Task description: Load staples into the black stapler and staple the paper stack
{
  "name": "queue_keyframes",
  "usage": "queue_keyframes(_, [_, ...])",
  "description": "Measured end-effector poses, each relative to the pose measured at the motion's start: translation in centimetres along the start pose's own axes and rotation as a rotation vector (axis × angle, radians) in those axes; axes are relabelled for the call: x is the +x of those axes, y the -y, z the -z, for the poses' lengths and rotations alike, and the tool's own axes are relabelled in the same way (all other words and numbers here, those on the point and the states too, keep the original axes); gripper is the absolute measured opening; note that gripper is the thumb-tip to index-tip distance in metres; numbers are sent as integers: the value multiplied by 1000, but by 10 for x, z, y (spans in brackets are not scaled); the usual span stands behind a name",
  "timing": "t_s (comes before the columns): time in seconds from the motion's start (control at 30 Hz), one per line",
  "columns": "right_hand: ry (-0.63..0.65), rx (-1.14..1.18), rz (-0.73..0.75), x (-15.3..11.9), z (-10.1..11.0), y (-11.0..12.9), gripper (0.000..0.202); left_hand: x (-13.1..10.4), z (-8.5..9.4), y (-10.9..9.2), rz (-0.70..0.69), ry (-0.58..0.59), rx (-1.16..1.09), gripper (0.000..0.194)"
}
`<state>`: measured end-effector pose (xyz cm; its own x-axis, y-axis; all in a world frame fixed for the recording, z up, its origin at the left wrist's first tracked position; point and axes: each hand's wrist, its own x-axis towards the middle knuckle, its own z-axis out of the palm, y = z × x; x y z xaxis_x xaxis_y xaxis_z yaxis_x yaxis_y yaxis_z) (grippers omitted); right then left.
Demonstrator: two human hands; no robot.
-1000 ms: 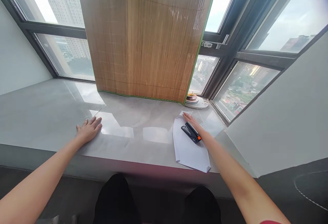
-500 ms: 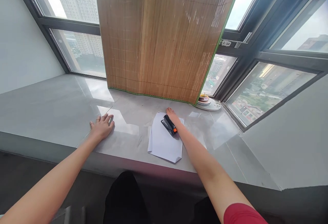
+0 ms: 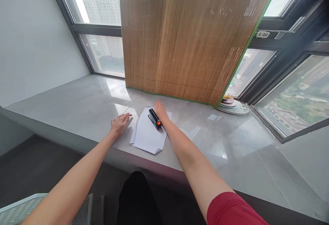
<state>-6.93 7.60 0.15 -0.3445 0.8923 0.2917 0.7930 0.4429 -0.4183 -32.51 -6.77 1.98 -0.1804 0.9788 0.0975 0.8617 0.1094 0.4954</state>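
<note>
1. Left hand (image 3: pixel 119 125): at the sill (image 3: pixel 72 105), just left of the white paper (image 3: pixel 146 137); fingers extended and loosely parted, closed on nothing.
2. Right hand (image 3: pixel 160 111): by the paper's upper right edge, close beside the stapler (image 3: pixel 154 118); fingers straight and together, not wrapped around anything; thumb hidden.
3. Stapler: lies on the paper's upper right part, orange end nearer the wearer.
4. Bamboo mat (image 3: pixel 185 39): stands upright behind, beside stacked plates (image 3: pixel 228 104).
</note>
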Motion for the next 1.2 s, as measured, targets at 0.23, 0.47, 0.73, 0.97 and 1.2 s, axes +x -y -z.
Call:
queue_keyframes(0.23, [-57, 142, -108, -56, 57, -37, 19, -3, 1, -2, -34, -5, 15, 52])
queue_keyframes(0.47, [22, 19, -413, -204, 195, -217, 20, -5, 6, -16, -29, -3, 104, 49])
queue_keyframes(0.73, [-32, -486, -847, -270, 227, -270, 37, -8, 2, -25, -61, -47, 229, 43])
queue_keyframes(0.97, [-3, -486, -848, -260, 228, -252, 39, -26, -15, -60, -134, -136, 296, 44])
queue_keyframes(1.2, [-19, -466, -822, -264, 229, -251, 35, -57, -67, -87, -69, 56, 449, 98])
